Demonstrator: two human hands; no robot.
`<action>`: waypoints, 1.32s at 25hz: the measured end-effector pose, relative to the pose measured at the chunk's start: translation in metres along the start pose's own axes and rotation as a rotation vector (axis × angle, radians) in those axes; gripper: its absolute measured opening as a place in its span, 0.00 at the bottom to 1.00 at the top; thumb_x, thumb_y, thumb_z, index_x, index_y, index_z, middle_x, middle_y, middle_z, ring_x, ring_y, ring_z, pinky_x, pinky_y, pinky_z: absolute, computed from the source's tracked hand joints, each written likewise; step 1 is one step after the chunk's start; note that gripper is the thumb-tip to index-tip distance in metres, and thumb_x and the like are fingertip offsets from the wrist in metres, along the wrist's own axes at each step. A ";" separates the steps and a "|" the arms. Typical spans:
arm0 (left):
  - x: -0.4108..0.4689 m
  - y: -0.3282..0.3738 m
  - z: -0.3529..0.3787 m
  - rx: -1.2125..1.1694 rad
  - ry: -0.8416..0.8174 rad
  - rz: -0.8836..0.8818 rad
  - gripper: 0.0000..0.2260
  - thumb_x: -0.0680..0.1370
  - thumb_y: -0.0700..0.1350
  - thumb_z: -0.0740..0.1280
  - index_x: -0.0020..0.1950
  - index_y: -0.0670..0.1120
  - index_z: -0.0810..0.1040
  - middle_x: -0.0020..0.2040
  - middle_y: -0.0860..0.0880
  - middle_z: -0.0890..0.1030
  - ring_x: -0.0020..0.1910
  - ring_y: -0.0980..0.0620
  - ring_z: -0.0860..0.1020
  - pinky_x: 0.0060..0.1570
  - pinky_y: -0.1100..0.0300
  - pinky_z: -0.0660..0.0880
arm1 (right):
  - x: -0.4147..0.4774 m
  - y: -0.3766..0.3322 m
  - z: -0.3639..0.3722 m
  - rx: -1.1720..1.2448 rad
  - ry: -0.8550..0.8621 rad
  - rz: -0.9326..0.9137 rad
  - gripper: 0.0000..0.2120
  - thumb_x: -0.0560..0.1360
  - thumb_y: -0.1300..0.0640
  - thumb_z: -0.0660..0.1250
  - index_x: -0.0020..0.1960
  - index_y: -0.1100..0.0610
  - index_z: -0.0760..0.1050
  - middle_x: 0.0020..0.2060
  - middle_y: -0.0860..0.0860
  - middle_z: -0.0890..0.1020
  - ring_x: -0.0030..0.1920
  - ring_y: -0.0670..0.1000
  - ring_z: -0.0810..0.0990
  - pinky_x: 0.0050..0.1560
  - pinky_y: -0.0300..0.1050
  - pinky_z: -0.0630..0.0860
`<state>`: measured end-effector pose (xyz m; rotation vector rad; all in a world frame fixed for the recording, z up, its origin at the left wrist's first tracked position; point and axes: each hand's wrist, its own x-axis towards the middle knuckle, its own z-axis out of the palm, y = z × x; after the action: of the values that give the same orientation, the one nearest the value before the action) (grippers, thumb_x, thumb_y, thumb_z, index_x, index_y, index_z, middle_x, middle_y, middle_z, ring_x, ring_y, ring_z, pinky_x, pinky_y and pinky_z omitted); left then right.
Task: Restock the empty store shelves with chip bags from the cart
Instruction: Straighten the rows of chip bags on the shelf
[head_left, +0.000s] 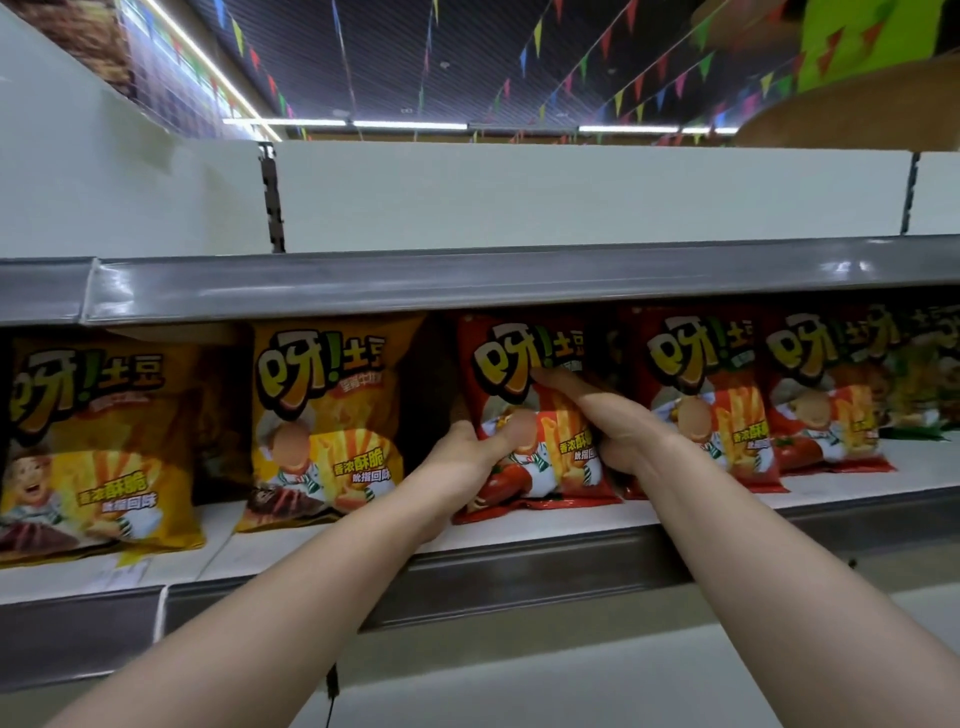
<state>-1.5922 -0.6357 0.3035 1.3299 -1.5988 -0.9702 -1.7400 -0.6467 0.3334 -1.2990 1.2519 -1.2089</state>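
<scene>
On the lower shelf (322, 538), every pack we can read carries the same big logo, "呀!土豆", in yellow-orange letters with a dark outline. Lower on the fronts we read "香浓酥脆" and, beneath it, "吮指回味", beside a cartoon cook and a fan of fries.

We hold the red chip bag (540, 447) upright near the middle of this shelf, with its bottom edge down on the white board. Our left grip (467, 454) clasps the bag's left edge, thumb laid across the front. Our right grip (615, 423) holds the right side, its fingers curled over the front and one fingertip up at the logo.

Counting front faces, we see two yellow bags (324, 421) standing to the left and two more red bags (711, 400) just to the right, which makes three red in all. A further pack at the far right edge is too blurred to read.

Above, the upper shelf (519, 283) shows a grey price rail with no labels we can read. Coloured pennants (618, 98) hang below the ceiling.
</scene>
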 end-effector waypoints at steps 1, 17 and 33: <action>0.001 -0.001 -0.001 0.016 0.006 -0.008 0.30 0.75 0.60 0.65 0.69 0.42 0.64 0.60 0.44 0.77 0.57 0.46 0.77 0.61 0.50 0.74 | 0.001 0.002 0.001 0.004 0.009 -0.004 0.42 0.57 0.36 0.74 0.66 0.53 0.69 0.54 0.58 0.81 0.54 0.57 0.80 0.59 0.54 0.75; 0.012 -0.012 -0.017 -0.061 0.032 -0.062 0.25 0.76 0.56 0.67 0.64 0.39 0.70 0.57 0.41 0.79 0.57 0.42 0.77 0.63 0.46 0.71 | 0.005 0.011 0.014 -0.091 0.056 -0.119 0.41 0.62 0.37 0.73 0.69 0.52 0.64 0.60 0.53 0.77 0.58 0.54 0.78 0.63 0.52 0.73; -0.036 0.019 0.029 0.184 0.696 0.136 0.29 0.73 0.47 0.71 0.70 0.45 0.64 0.66 0.43 0.72 0.64 0.42 0.72 0.62 0.48 0.70 | -0.049 0.005 -0.053 -0.587 0.076 -0.632 0.27 0.78 0.45 0.60 0.71 0.59 0.62 0.61 0.55 0.72 0.57 0.50 0.72 0.50 0.38 0.67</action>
<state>-1.6227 -0.5960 0.3066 1.4487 -1.2237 -0.2237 -1.7930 -0.5971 0.3304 -2.2164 1.3517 -1.3696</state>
